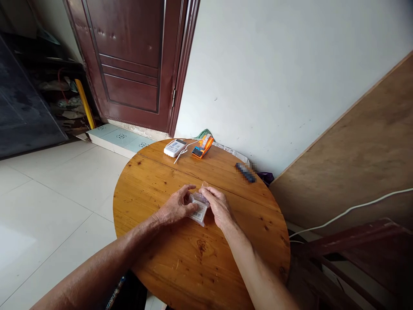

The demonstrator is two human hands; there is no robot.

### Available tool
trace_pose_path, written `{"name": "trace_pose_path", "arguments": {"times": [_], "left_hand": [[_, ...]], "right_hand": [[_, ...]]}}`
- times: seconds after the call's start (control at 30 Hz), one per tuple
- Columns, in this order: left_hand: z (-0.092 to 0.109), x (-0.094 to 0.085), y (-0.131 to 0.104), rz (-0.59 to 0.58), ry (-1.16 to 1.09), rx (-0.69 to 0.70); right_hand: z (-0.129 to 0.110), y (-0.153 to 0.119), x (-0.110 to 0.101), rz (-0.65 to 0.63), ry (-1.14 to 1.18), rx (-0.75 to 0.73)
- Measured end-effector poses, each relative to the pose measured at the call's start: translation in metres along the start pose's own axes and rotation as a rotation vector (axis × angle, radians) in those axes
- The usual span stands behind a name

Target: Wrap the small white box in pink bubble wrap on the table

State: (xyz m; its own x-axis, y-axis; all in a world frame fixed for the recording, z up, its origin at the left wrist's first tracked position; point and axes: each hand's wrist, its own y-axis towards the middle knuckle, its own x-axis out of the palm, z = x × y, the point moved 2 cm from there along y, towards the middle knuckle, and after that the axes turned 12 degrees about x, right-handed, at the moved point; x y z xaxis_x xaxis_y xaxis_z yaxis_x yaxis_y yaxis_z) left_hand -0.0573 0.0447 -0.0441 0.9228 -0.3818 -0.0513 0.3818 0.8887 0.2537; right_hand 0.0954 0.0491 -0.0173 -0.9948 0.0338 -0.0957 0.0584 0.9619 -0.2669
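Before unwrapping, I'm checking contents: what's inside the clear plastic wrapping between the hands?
A pale rectangular item with faint markings shows through the clear plastic wrapping. The left hand covers part of its left side; the right hand hides some wrapping. The item's underside cannot be seen.

The packet [199, 211] is whitish; the table [180, 267] orange-brown with dark knots; the dispenser [202, 149] orange and blue; the door [129, 56] dark red; the step [113, 138] pale blue, dark-patterned.
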Motion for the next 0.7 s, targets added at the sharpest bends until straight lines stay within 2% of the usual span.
{"name": "trace_pose_path", "arguments": {"times": [0.13,0.33,0.47,0.6,0.7], "left_hand": [[-0.008,-0.001,0.002,0.020,0.037,0.022],[-0.009,0.000,0.004,0.037,0.091,0.015],[-0.003,-0.001,0.004,0.079,0.239,0.012],[0.003,-0.002,0.006,0.109,0.393,0.011],[0.003,0.000,0.009,0.116,0.474,0.009]], "right_hand": [[0.006,0.004,0.003,0.067,-0.037,-0.089],[0.007,0.003,0.001,0.080,-0.227,-0.229],[0.001,-0.002,0.002,0.084,-0.345,-0.307],[0.000,-0.002,0.004,0.165,-0.487,-0.434],[0.003,0.002,0.004,0.207,-0.526,-0.450]]}}
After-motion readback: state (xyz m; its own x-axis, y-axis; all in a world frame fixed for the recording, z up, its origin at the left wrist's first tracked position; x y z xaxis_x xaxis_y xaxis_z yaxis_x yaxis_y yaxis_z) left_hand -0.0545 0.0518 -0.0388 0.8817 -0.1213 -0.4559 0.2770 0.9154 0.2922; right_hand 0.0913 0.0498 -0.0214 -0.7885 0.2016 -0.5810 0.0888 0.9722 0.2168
